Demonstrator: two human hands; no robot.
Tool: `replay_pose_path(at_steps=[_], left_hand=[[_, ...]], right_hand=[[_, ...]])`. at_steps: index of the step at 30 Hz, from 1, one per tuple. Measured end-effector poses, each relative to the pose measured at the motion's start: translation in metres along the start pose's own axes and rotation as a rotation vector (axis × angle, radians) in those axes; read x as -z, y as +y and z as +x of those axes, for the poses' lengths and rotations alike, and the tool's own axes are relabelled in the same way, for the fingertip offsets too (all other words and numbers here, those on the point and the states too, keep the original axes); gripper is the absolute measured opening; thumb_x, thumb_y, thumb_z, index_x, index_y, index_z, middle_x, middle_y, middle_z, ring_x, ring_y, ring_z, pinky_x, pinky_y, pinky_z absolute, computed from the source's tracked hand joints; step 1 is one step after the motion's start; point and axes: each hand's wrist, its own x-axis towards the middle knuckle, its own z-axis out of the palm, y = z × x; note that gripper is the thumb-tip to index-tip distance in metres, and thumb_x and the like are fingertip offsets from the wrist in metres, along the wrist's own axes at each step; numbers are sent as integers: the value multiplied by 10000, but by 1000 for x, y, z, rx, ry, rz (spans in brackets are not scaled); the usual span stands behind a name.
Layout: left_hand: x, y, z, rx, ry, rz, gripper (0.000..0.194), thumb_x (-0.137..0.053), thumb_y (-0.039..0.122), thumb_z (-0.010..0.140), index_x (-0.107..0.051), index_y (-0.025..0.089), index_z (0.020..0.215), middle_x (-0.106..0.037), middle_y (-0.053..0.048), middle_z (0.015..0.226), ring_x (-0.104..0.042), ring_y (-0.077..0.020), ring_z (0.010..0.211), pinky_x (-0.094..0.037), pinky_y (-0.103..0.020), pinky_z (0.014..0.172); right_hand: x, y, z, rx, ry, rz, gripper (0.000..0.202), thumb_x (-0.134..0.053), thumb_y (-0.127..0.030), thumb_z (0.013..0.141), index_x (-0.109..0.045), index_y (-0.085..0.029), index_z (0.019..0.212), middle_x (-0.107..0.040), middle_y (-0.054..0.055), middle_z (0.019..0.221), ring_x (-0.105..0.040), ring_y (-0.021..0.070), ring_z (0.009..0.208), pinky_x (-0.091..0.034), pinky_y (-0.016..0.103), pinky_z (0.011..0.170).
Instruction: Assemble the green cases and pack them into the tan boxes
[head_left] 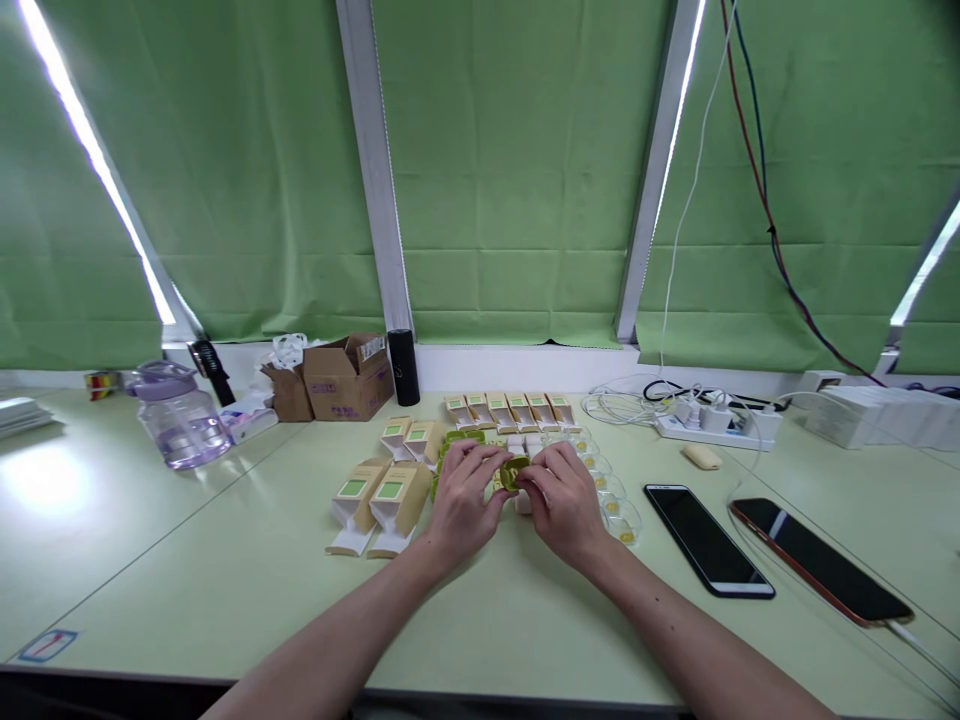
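Note:
Between the fingertips of my left hand (466,498) and my right hand (564,500) is a small olive-green cup-like piece (513,473), pinched from both sides. More green pieces (463,437) lie behind my left hand, partly covered by it. Small white blocks (523,444) stand just beyond my fingers. To the right of my right hand, clear plastic domed pieces with yellow centres (621,520) run in a column. Left of my left hand stand open kraft cartons with green labels (401,497), their white flaps folded out. A row of similar cartons (517,410) is behind.
Two phones (709,540) lie at the right, one on a cable. Behind them are a power strip (712,428) with chargers and a beige oval object (702,457). A purple-lidded jug (180,415), a cardboard box (347,378) and a black cylinder (403,367) stand at the back left.

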Motion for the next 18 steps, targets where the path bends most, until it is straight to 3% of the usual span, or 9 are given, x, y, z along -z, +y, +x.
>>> replay_pose_path(at_steps=[18], left_hand=[[-1,-1,-2,0,3,30,443,-749,128,890,-687,231,1316,-737,-102,1195,-558,-326,1162,-547,-533,1008]], right_hand=[[-1,0,0,9,13,15,209,-548,-54,980,-664,-190,872,-604,66,836,-486,229,851,-420,360,700]])
